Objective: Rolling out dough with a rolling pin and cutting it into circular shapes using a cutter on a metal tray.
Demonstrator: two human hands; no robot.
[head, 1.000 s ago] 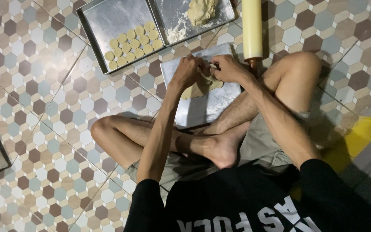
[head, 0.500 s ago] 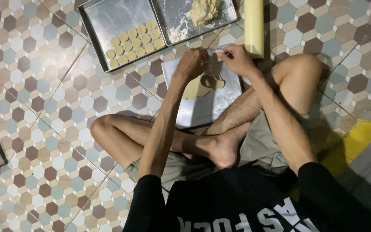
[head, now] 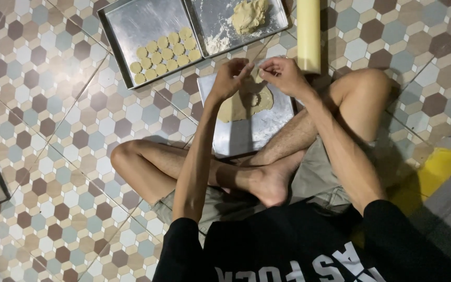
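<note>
Both hands are raised together, fingertips meeting: the left hand (head: pixel 232 77) and right hand (head: pixel 284 74) pinch a small dough piece (head: pixel 257 73) between them. Just below them lies the rolled dough sheet (head: pixel 244 103), with a round hole cut in it, on a floured board (head: pixel 246 130). Beyond the left hand sits a tray (head: pixel 131 26) of dough rounds (head: pixel 165 55); beyond the right, a rolling pin (head: pixel 308 31).
</note>
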